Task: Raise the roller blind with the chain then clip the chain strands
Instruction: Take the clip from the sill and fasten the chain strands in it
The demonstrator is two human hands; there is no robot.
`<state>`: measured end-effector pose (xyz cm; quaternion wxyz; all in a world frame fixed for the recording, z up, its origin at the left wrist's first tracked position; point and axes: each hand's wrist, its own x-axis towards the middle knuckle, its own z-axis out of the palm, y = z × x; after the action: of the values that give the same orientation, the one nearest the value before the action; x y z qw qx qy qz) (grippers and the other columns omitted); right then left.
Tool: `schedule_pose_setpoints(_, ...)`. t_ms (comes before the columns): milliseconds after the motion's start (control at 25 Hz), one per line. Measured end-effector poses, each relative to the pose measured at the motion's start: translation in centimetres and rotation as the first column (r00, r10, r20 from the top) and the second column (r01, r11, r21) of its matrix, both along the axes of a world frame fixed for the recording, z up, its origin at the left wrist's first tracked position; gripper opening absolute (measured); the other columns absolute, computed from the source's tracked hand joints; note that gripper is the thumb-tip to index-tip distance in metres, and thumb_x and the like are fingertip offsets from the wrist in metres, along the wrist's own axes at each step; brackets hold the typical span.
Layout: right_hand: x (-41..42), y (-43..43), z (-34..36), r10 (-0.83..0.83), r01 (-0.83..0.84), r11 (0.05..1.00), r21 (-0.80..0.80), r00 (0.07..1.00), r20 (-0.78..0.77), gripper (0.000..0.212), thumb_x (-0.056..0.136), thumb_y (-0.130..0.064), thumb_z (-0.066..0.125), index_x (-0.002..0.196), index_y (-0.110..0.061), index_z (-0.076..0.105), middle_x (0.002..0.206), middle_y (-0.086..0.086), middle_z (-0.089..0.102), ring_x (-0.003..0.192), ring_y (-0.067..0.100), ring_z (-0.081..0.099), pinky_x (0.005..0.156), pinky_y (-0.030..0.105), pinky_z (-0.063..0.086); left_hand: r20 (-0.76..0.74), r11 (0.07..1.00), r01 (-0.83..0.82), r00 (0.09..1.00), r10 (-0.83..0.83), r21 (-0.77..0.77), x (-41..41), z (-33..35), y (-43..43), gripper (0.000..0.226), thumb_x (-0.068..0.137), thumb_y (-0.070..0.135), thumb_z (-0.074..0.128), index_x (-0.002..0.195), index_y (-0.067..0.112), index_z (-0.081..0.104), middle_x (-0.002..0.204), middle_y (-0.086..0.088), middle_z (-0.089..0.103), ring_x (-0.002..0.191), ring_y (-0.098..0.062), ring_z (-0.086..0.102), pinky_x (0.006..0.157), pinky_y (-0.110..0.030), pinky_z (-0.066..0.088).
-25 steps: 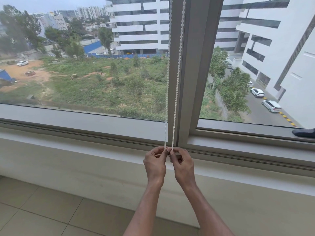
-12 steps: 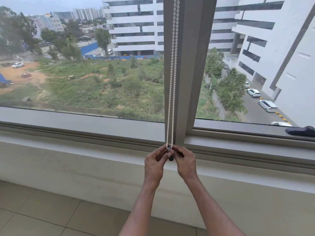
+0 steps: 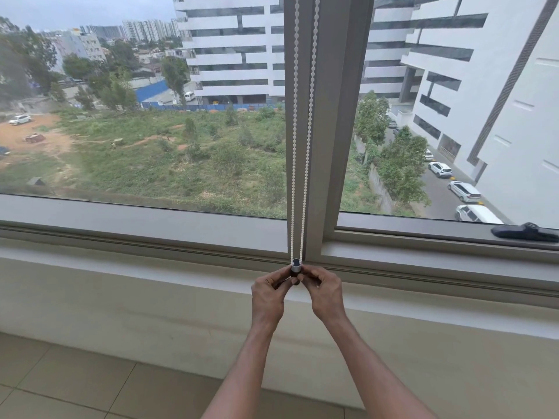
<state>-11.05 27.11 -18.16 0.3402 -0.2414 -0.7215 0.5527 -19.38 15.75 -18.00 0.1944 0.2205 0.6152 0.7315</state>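
Window frame [image 3: 329, 146] behind; both hands pinch clip [image 3: 295, 265] on chain [image 3: 308, 146].

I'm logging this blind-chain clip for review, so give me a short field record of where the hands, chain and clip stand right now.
left hand: pinching the clip from the left
right hand: pinching the clip from the right
clip: small grey cylinder at the bottom of the chain, held between both hands
chain: two white bead strands, hanging in front of the window frame, converging into the clip
blind: not in view
window handle: dark, on lower right frame, untouched
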Motion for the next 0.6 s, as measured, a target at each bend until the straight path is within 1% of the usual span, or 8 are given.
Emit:
schedule_pose_setpoints(120, 0.14, -0.03, -0.13, -0.008, 0.008, 1.0, -0.008, 1.0, 0.02, 0.04, 0.092, 0.006, 0.072, 0.102, -0.031, 0.081, 0.091, -0.014, 0.082, 0.089, 0.004, 0.076, 0.084, 0.016, 0.057, -0.031, 1.0, -0.008, 0.999, 0.008, -0.022, 0.02, -0.01, 0.02, 0.031, 0.092, 0.002, 0.079, 0.114, 0.023, 0.086, 0.109, 0.001, 0.086, 0.109, -0.017, 0.081, 0.099, -0.027, 0.061)
schedule_pose_setpoints(240, 0.43, -0.07, -0.44, -0.009, 0.009, 1.0, -0.002, 0.999, 0.038, 0.04, 0.092, 0.006, 0.072, 0.1, -0.032, 0.081, 0.093, -0.019, 0.082, 0.092, 0.001, 0.076, 0.084, 0.013, 0.056, -0.04, 0.998, -0.028, 0.999, 0.026, -0.05, 0.13, -0.2, 0.02, 0.033, 0.091, 0.001, 0.078, 0.113, 0.024, 0.086, 0.108, 0.004, 0.086, 0.109, -0.014, 0.081, 0.101, -0.027, 0.061)
schedule_pose_setpoints(400, 0.5, 0.14, -0.74, -0.025, 0.024, 1.0, 0.012, 0.996, 0.083, 0.028, 0.093, 0.002, 0.073, 0.106, -0.02, 0.083, 0.1, -0.01, 0.083, 0.097, 0.008, 0.077, 0.087, 0.022, 0.059, -0.05, 0.997, -0.048, 0.998, 0.045, -0.067, 0.36, -0.44, -0.09, 0.035, 0.09, 0.0, 0.079, 0.111, 0.027, 0.086, 0.108, 0.005, 0.086, 0.109, -0.013, 0.081, 0.102, -0.027, 0.061)
schedule_pose_setpoints(480, 0.55, 0.2, -0.77, -0.037, 0.037, 0.999, 0.004, 0.995, 0.098, 0.024, 0.093, -0.001, 0.075, 0.106, -0.018, 0.083, 0.099, -0.009, 0.083, 0.096, 0.005, 0.077, 0.086, 0.022, 0.059, -0.062, 0.995, -0.061, 0.996, 0.057, -0.077, 0.49, -0.49, -0.16, 0.038, 0.089, 0.0, 0.079, 0.108, 0.032, 0.086, 0.106, 0.006, 0.086, 0.108, -0.012, 0.081, 0.101, -0.025, 0.061)
schedule_pose_setpoints(600, 0.68, 0.35, -0.87, -0.042, 0.042, 0.999, -0.002, 0.993, 0.112, 0.019, 0.093, -0.004, 0.076, 0.106, -0.015, 0.083, 0.099, -0.007, 0.083, 0.094, 0.004, 0.076, 0.085, 0.025, 0.06, -0.056, 0.993, -0.08, 0.996, 0.075, -0.091, 0.79, -0.44, -0.12, 0.037, 0.088, -0.002, 0.079, 0.11, 0.027, 0.087, 0.105, 0.005, 0.086, 0.107, -0.014, 0.081, 0.101, -0.029, 0.061)
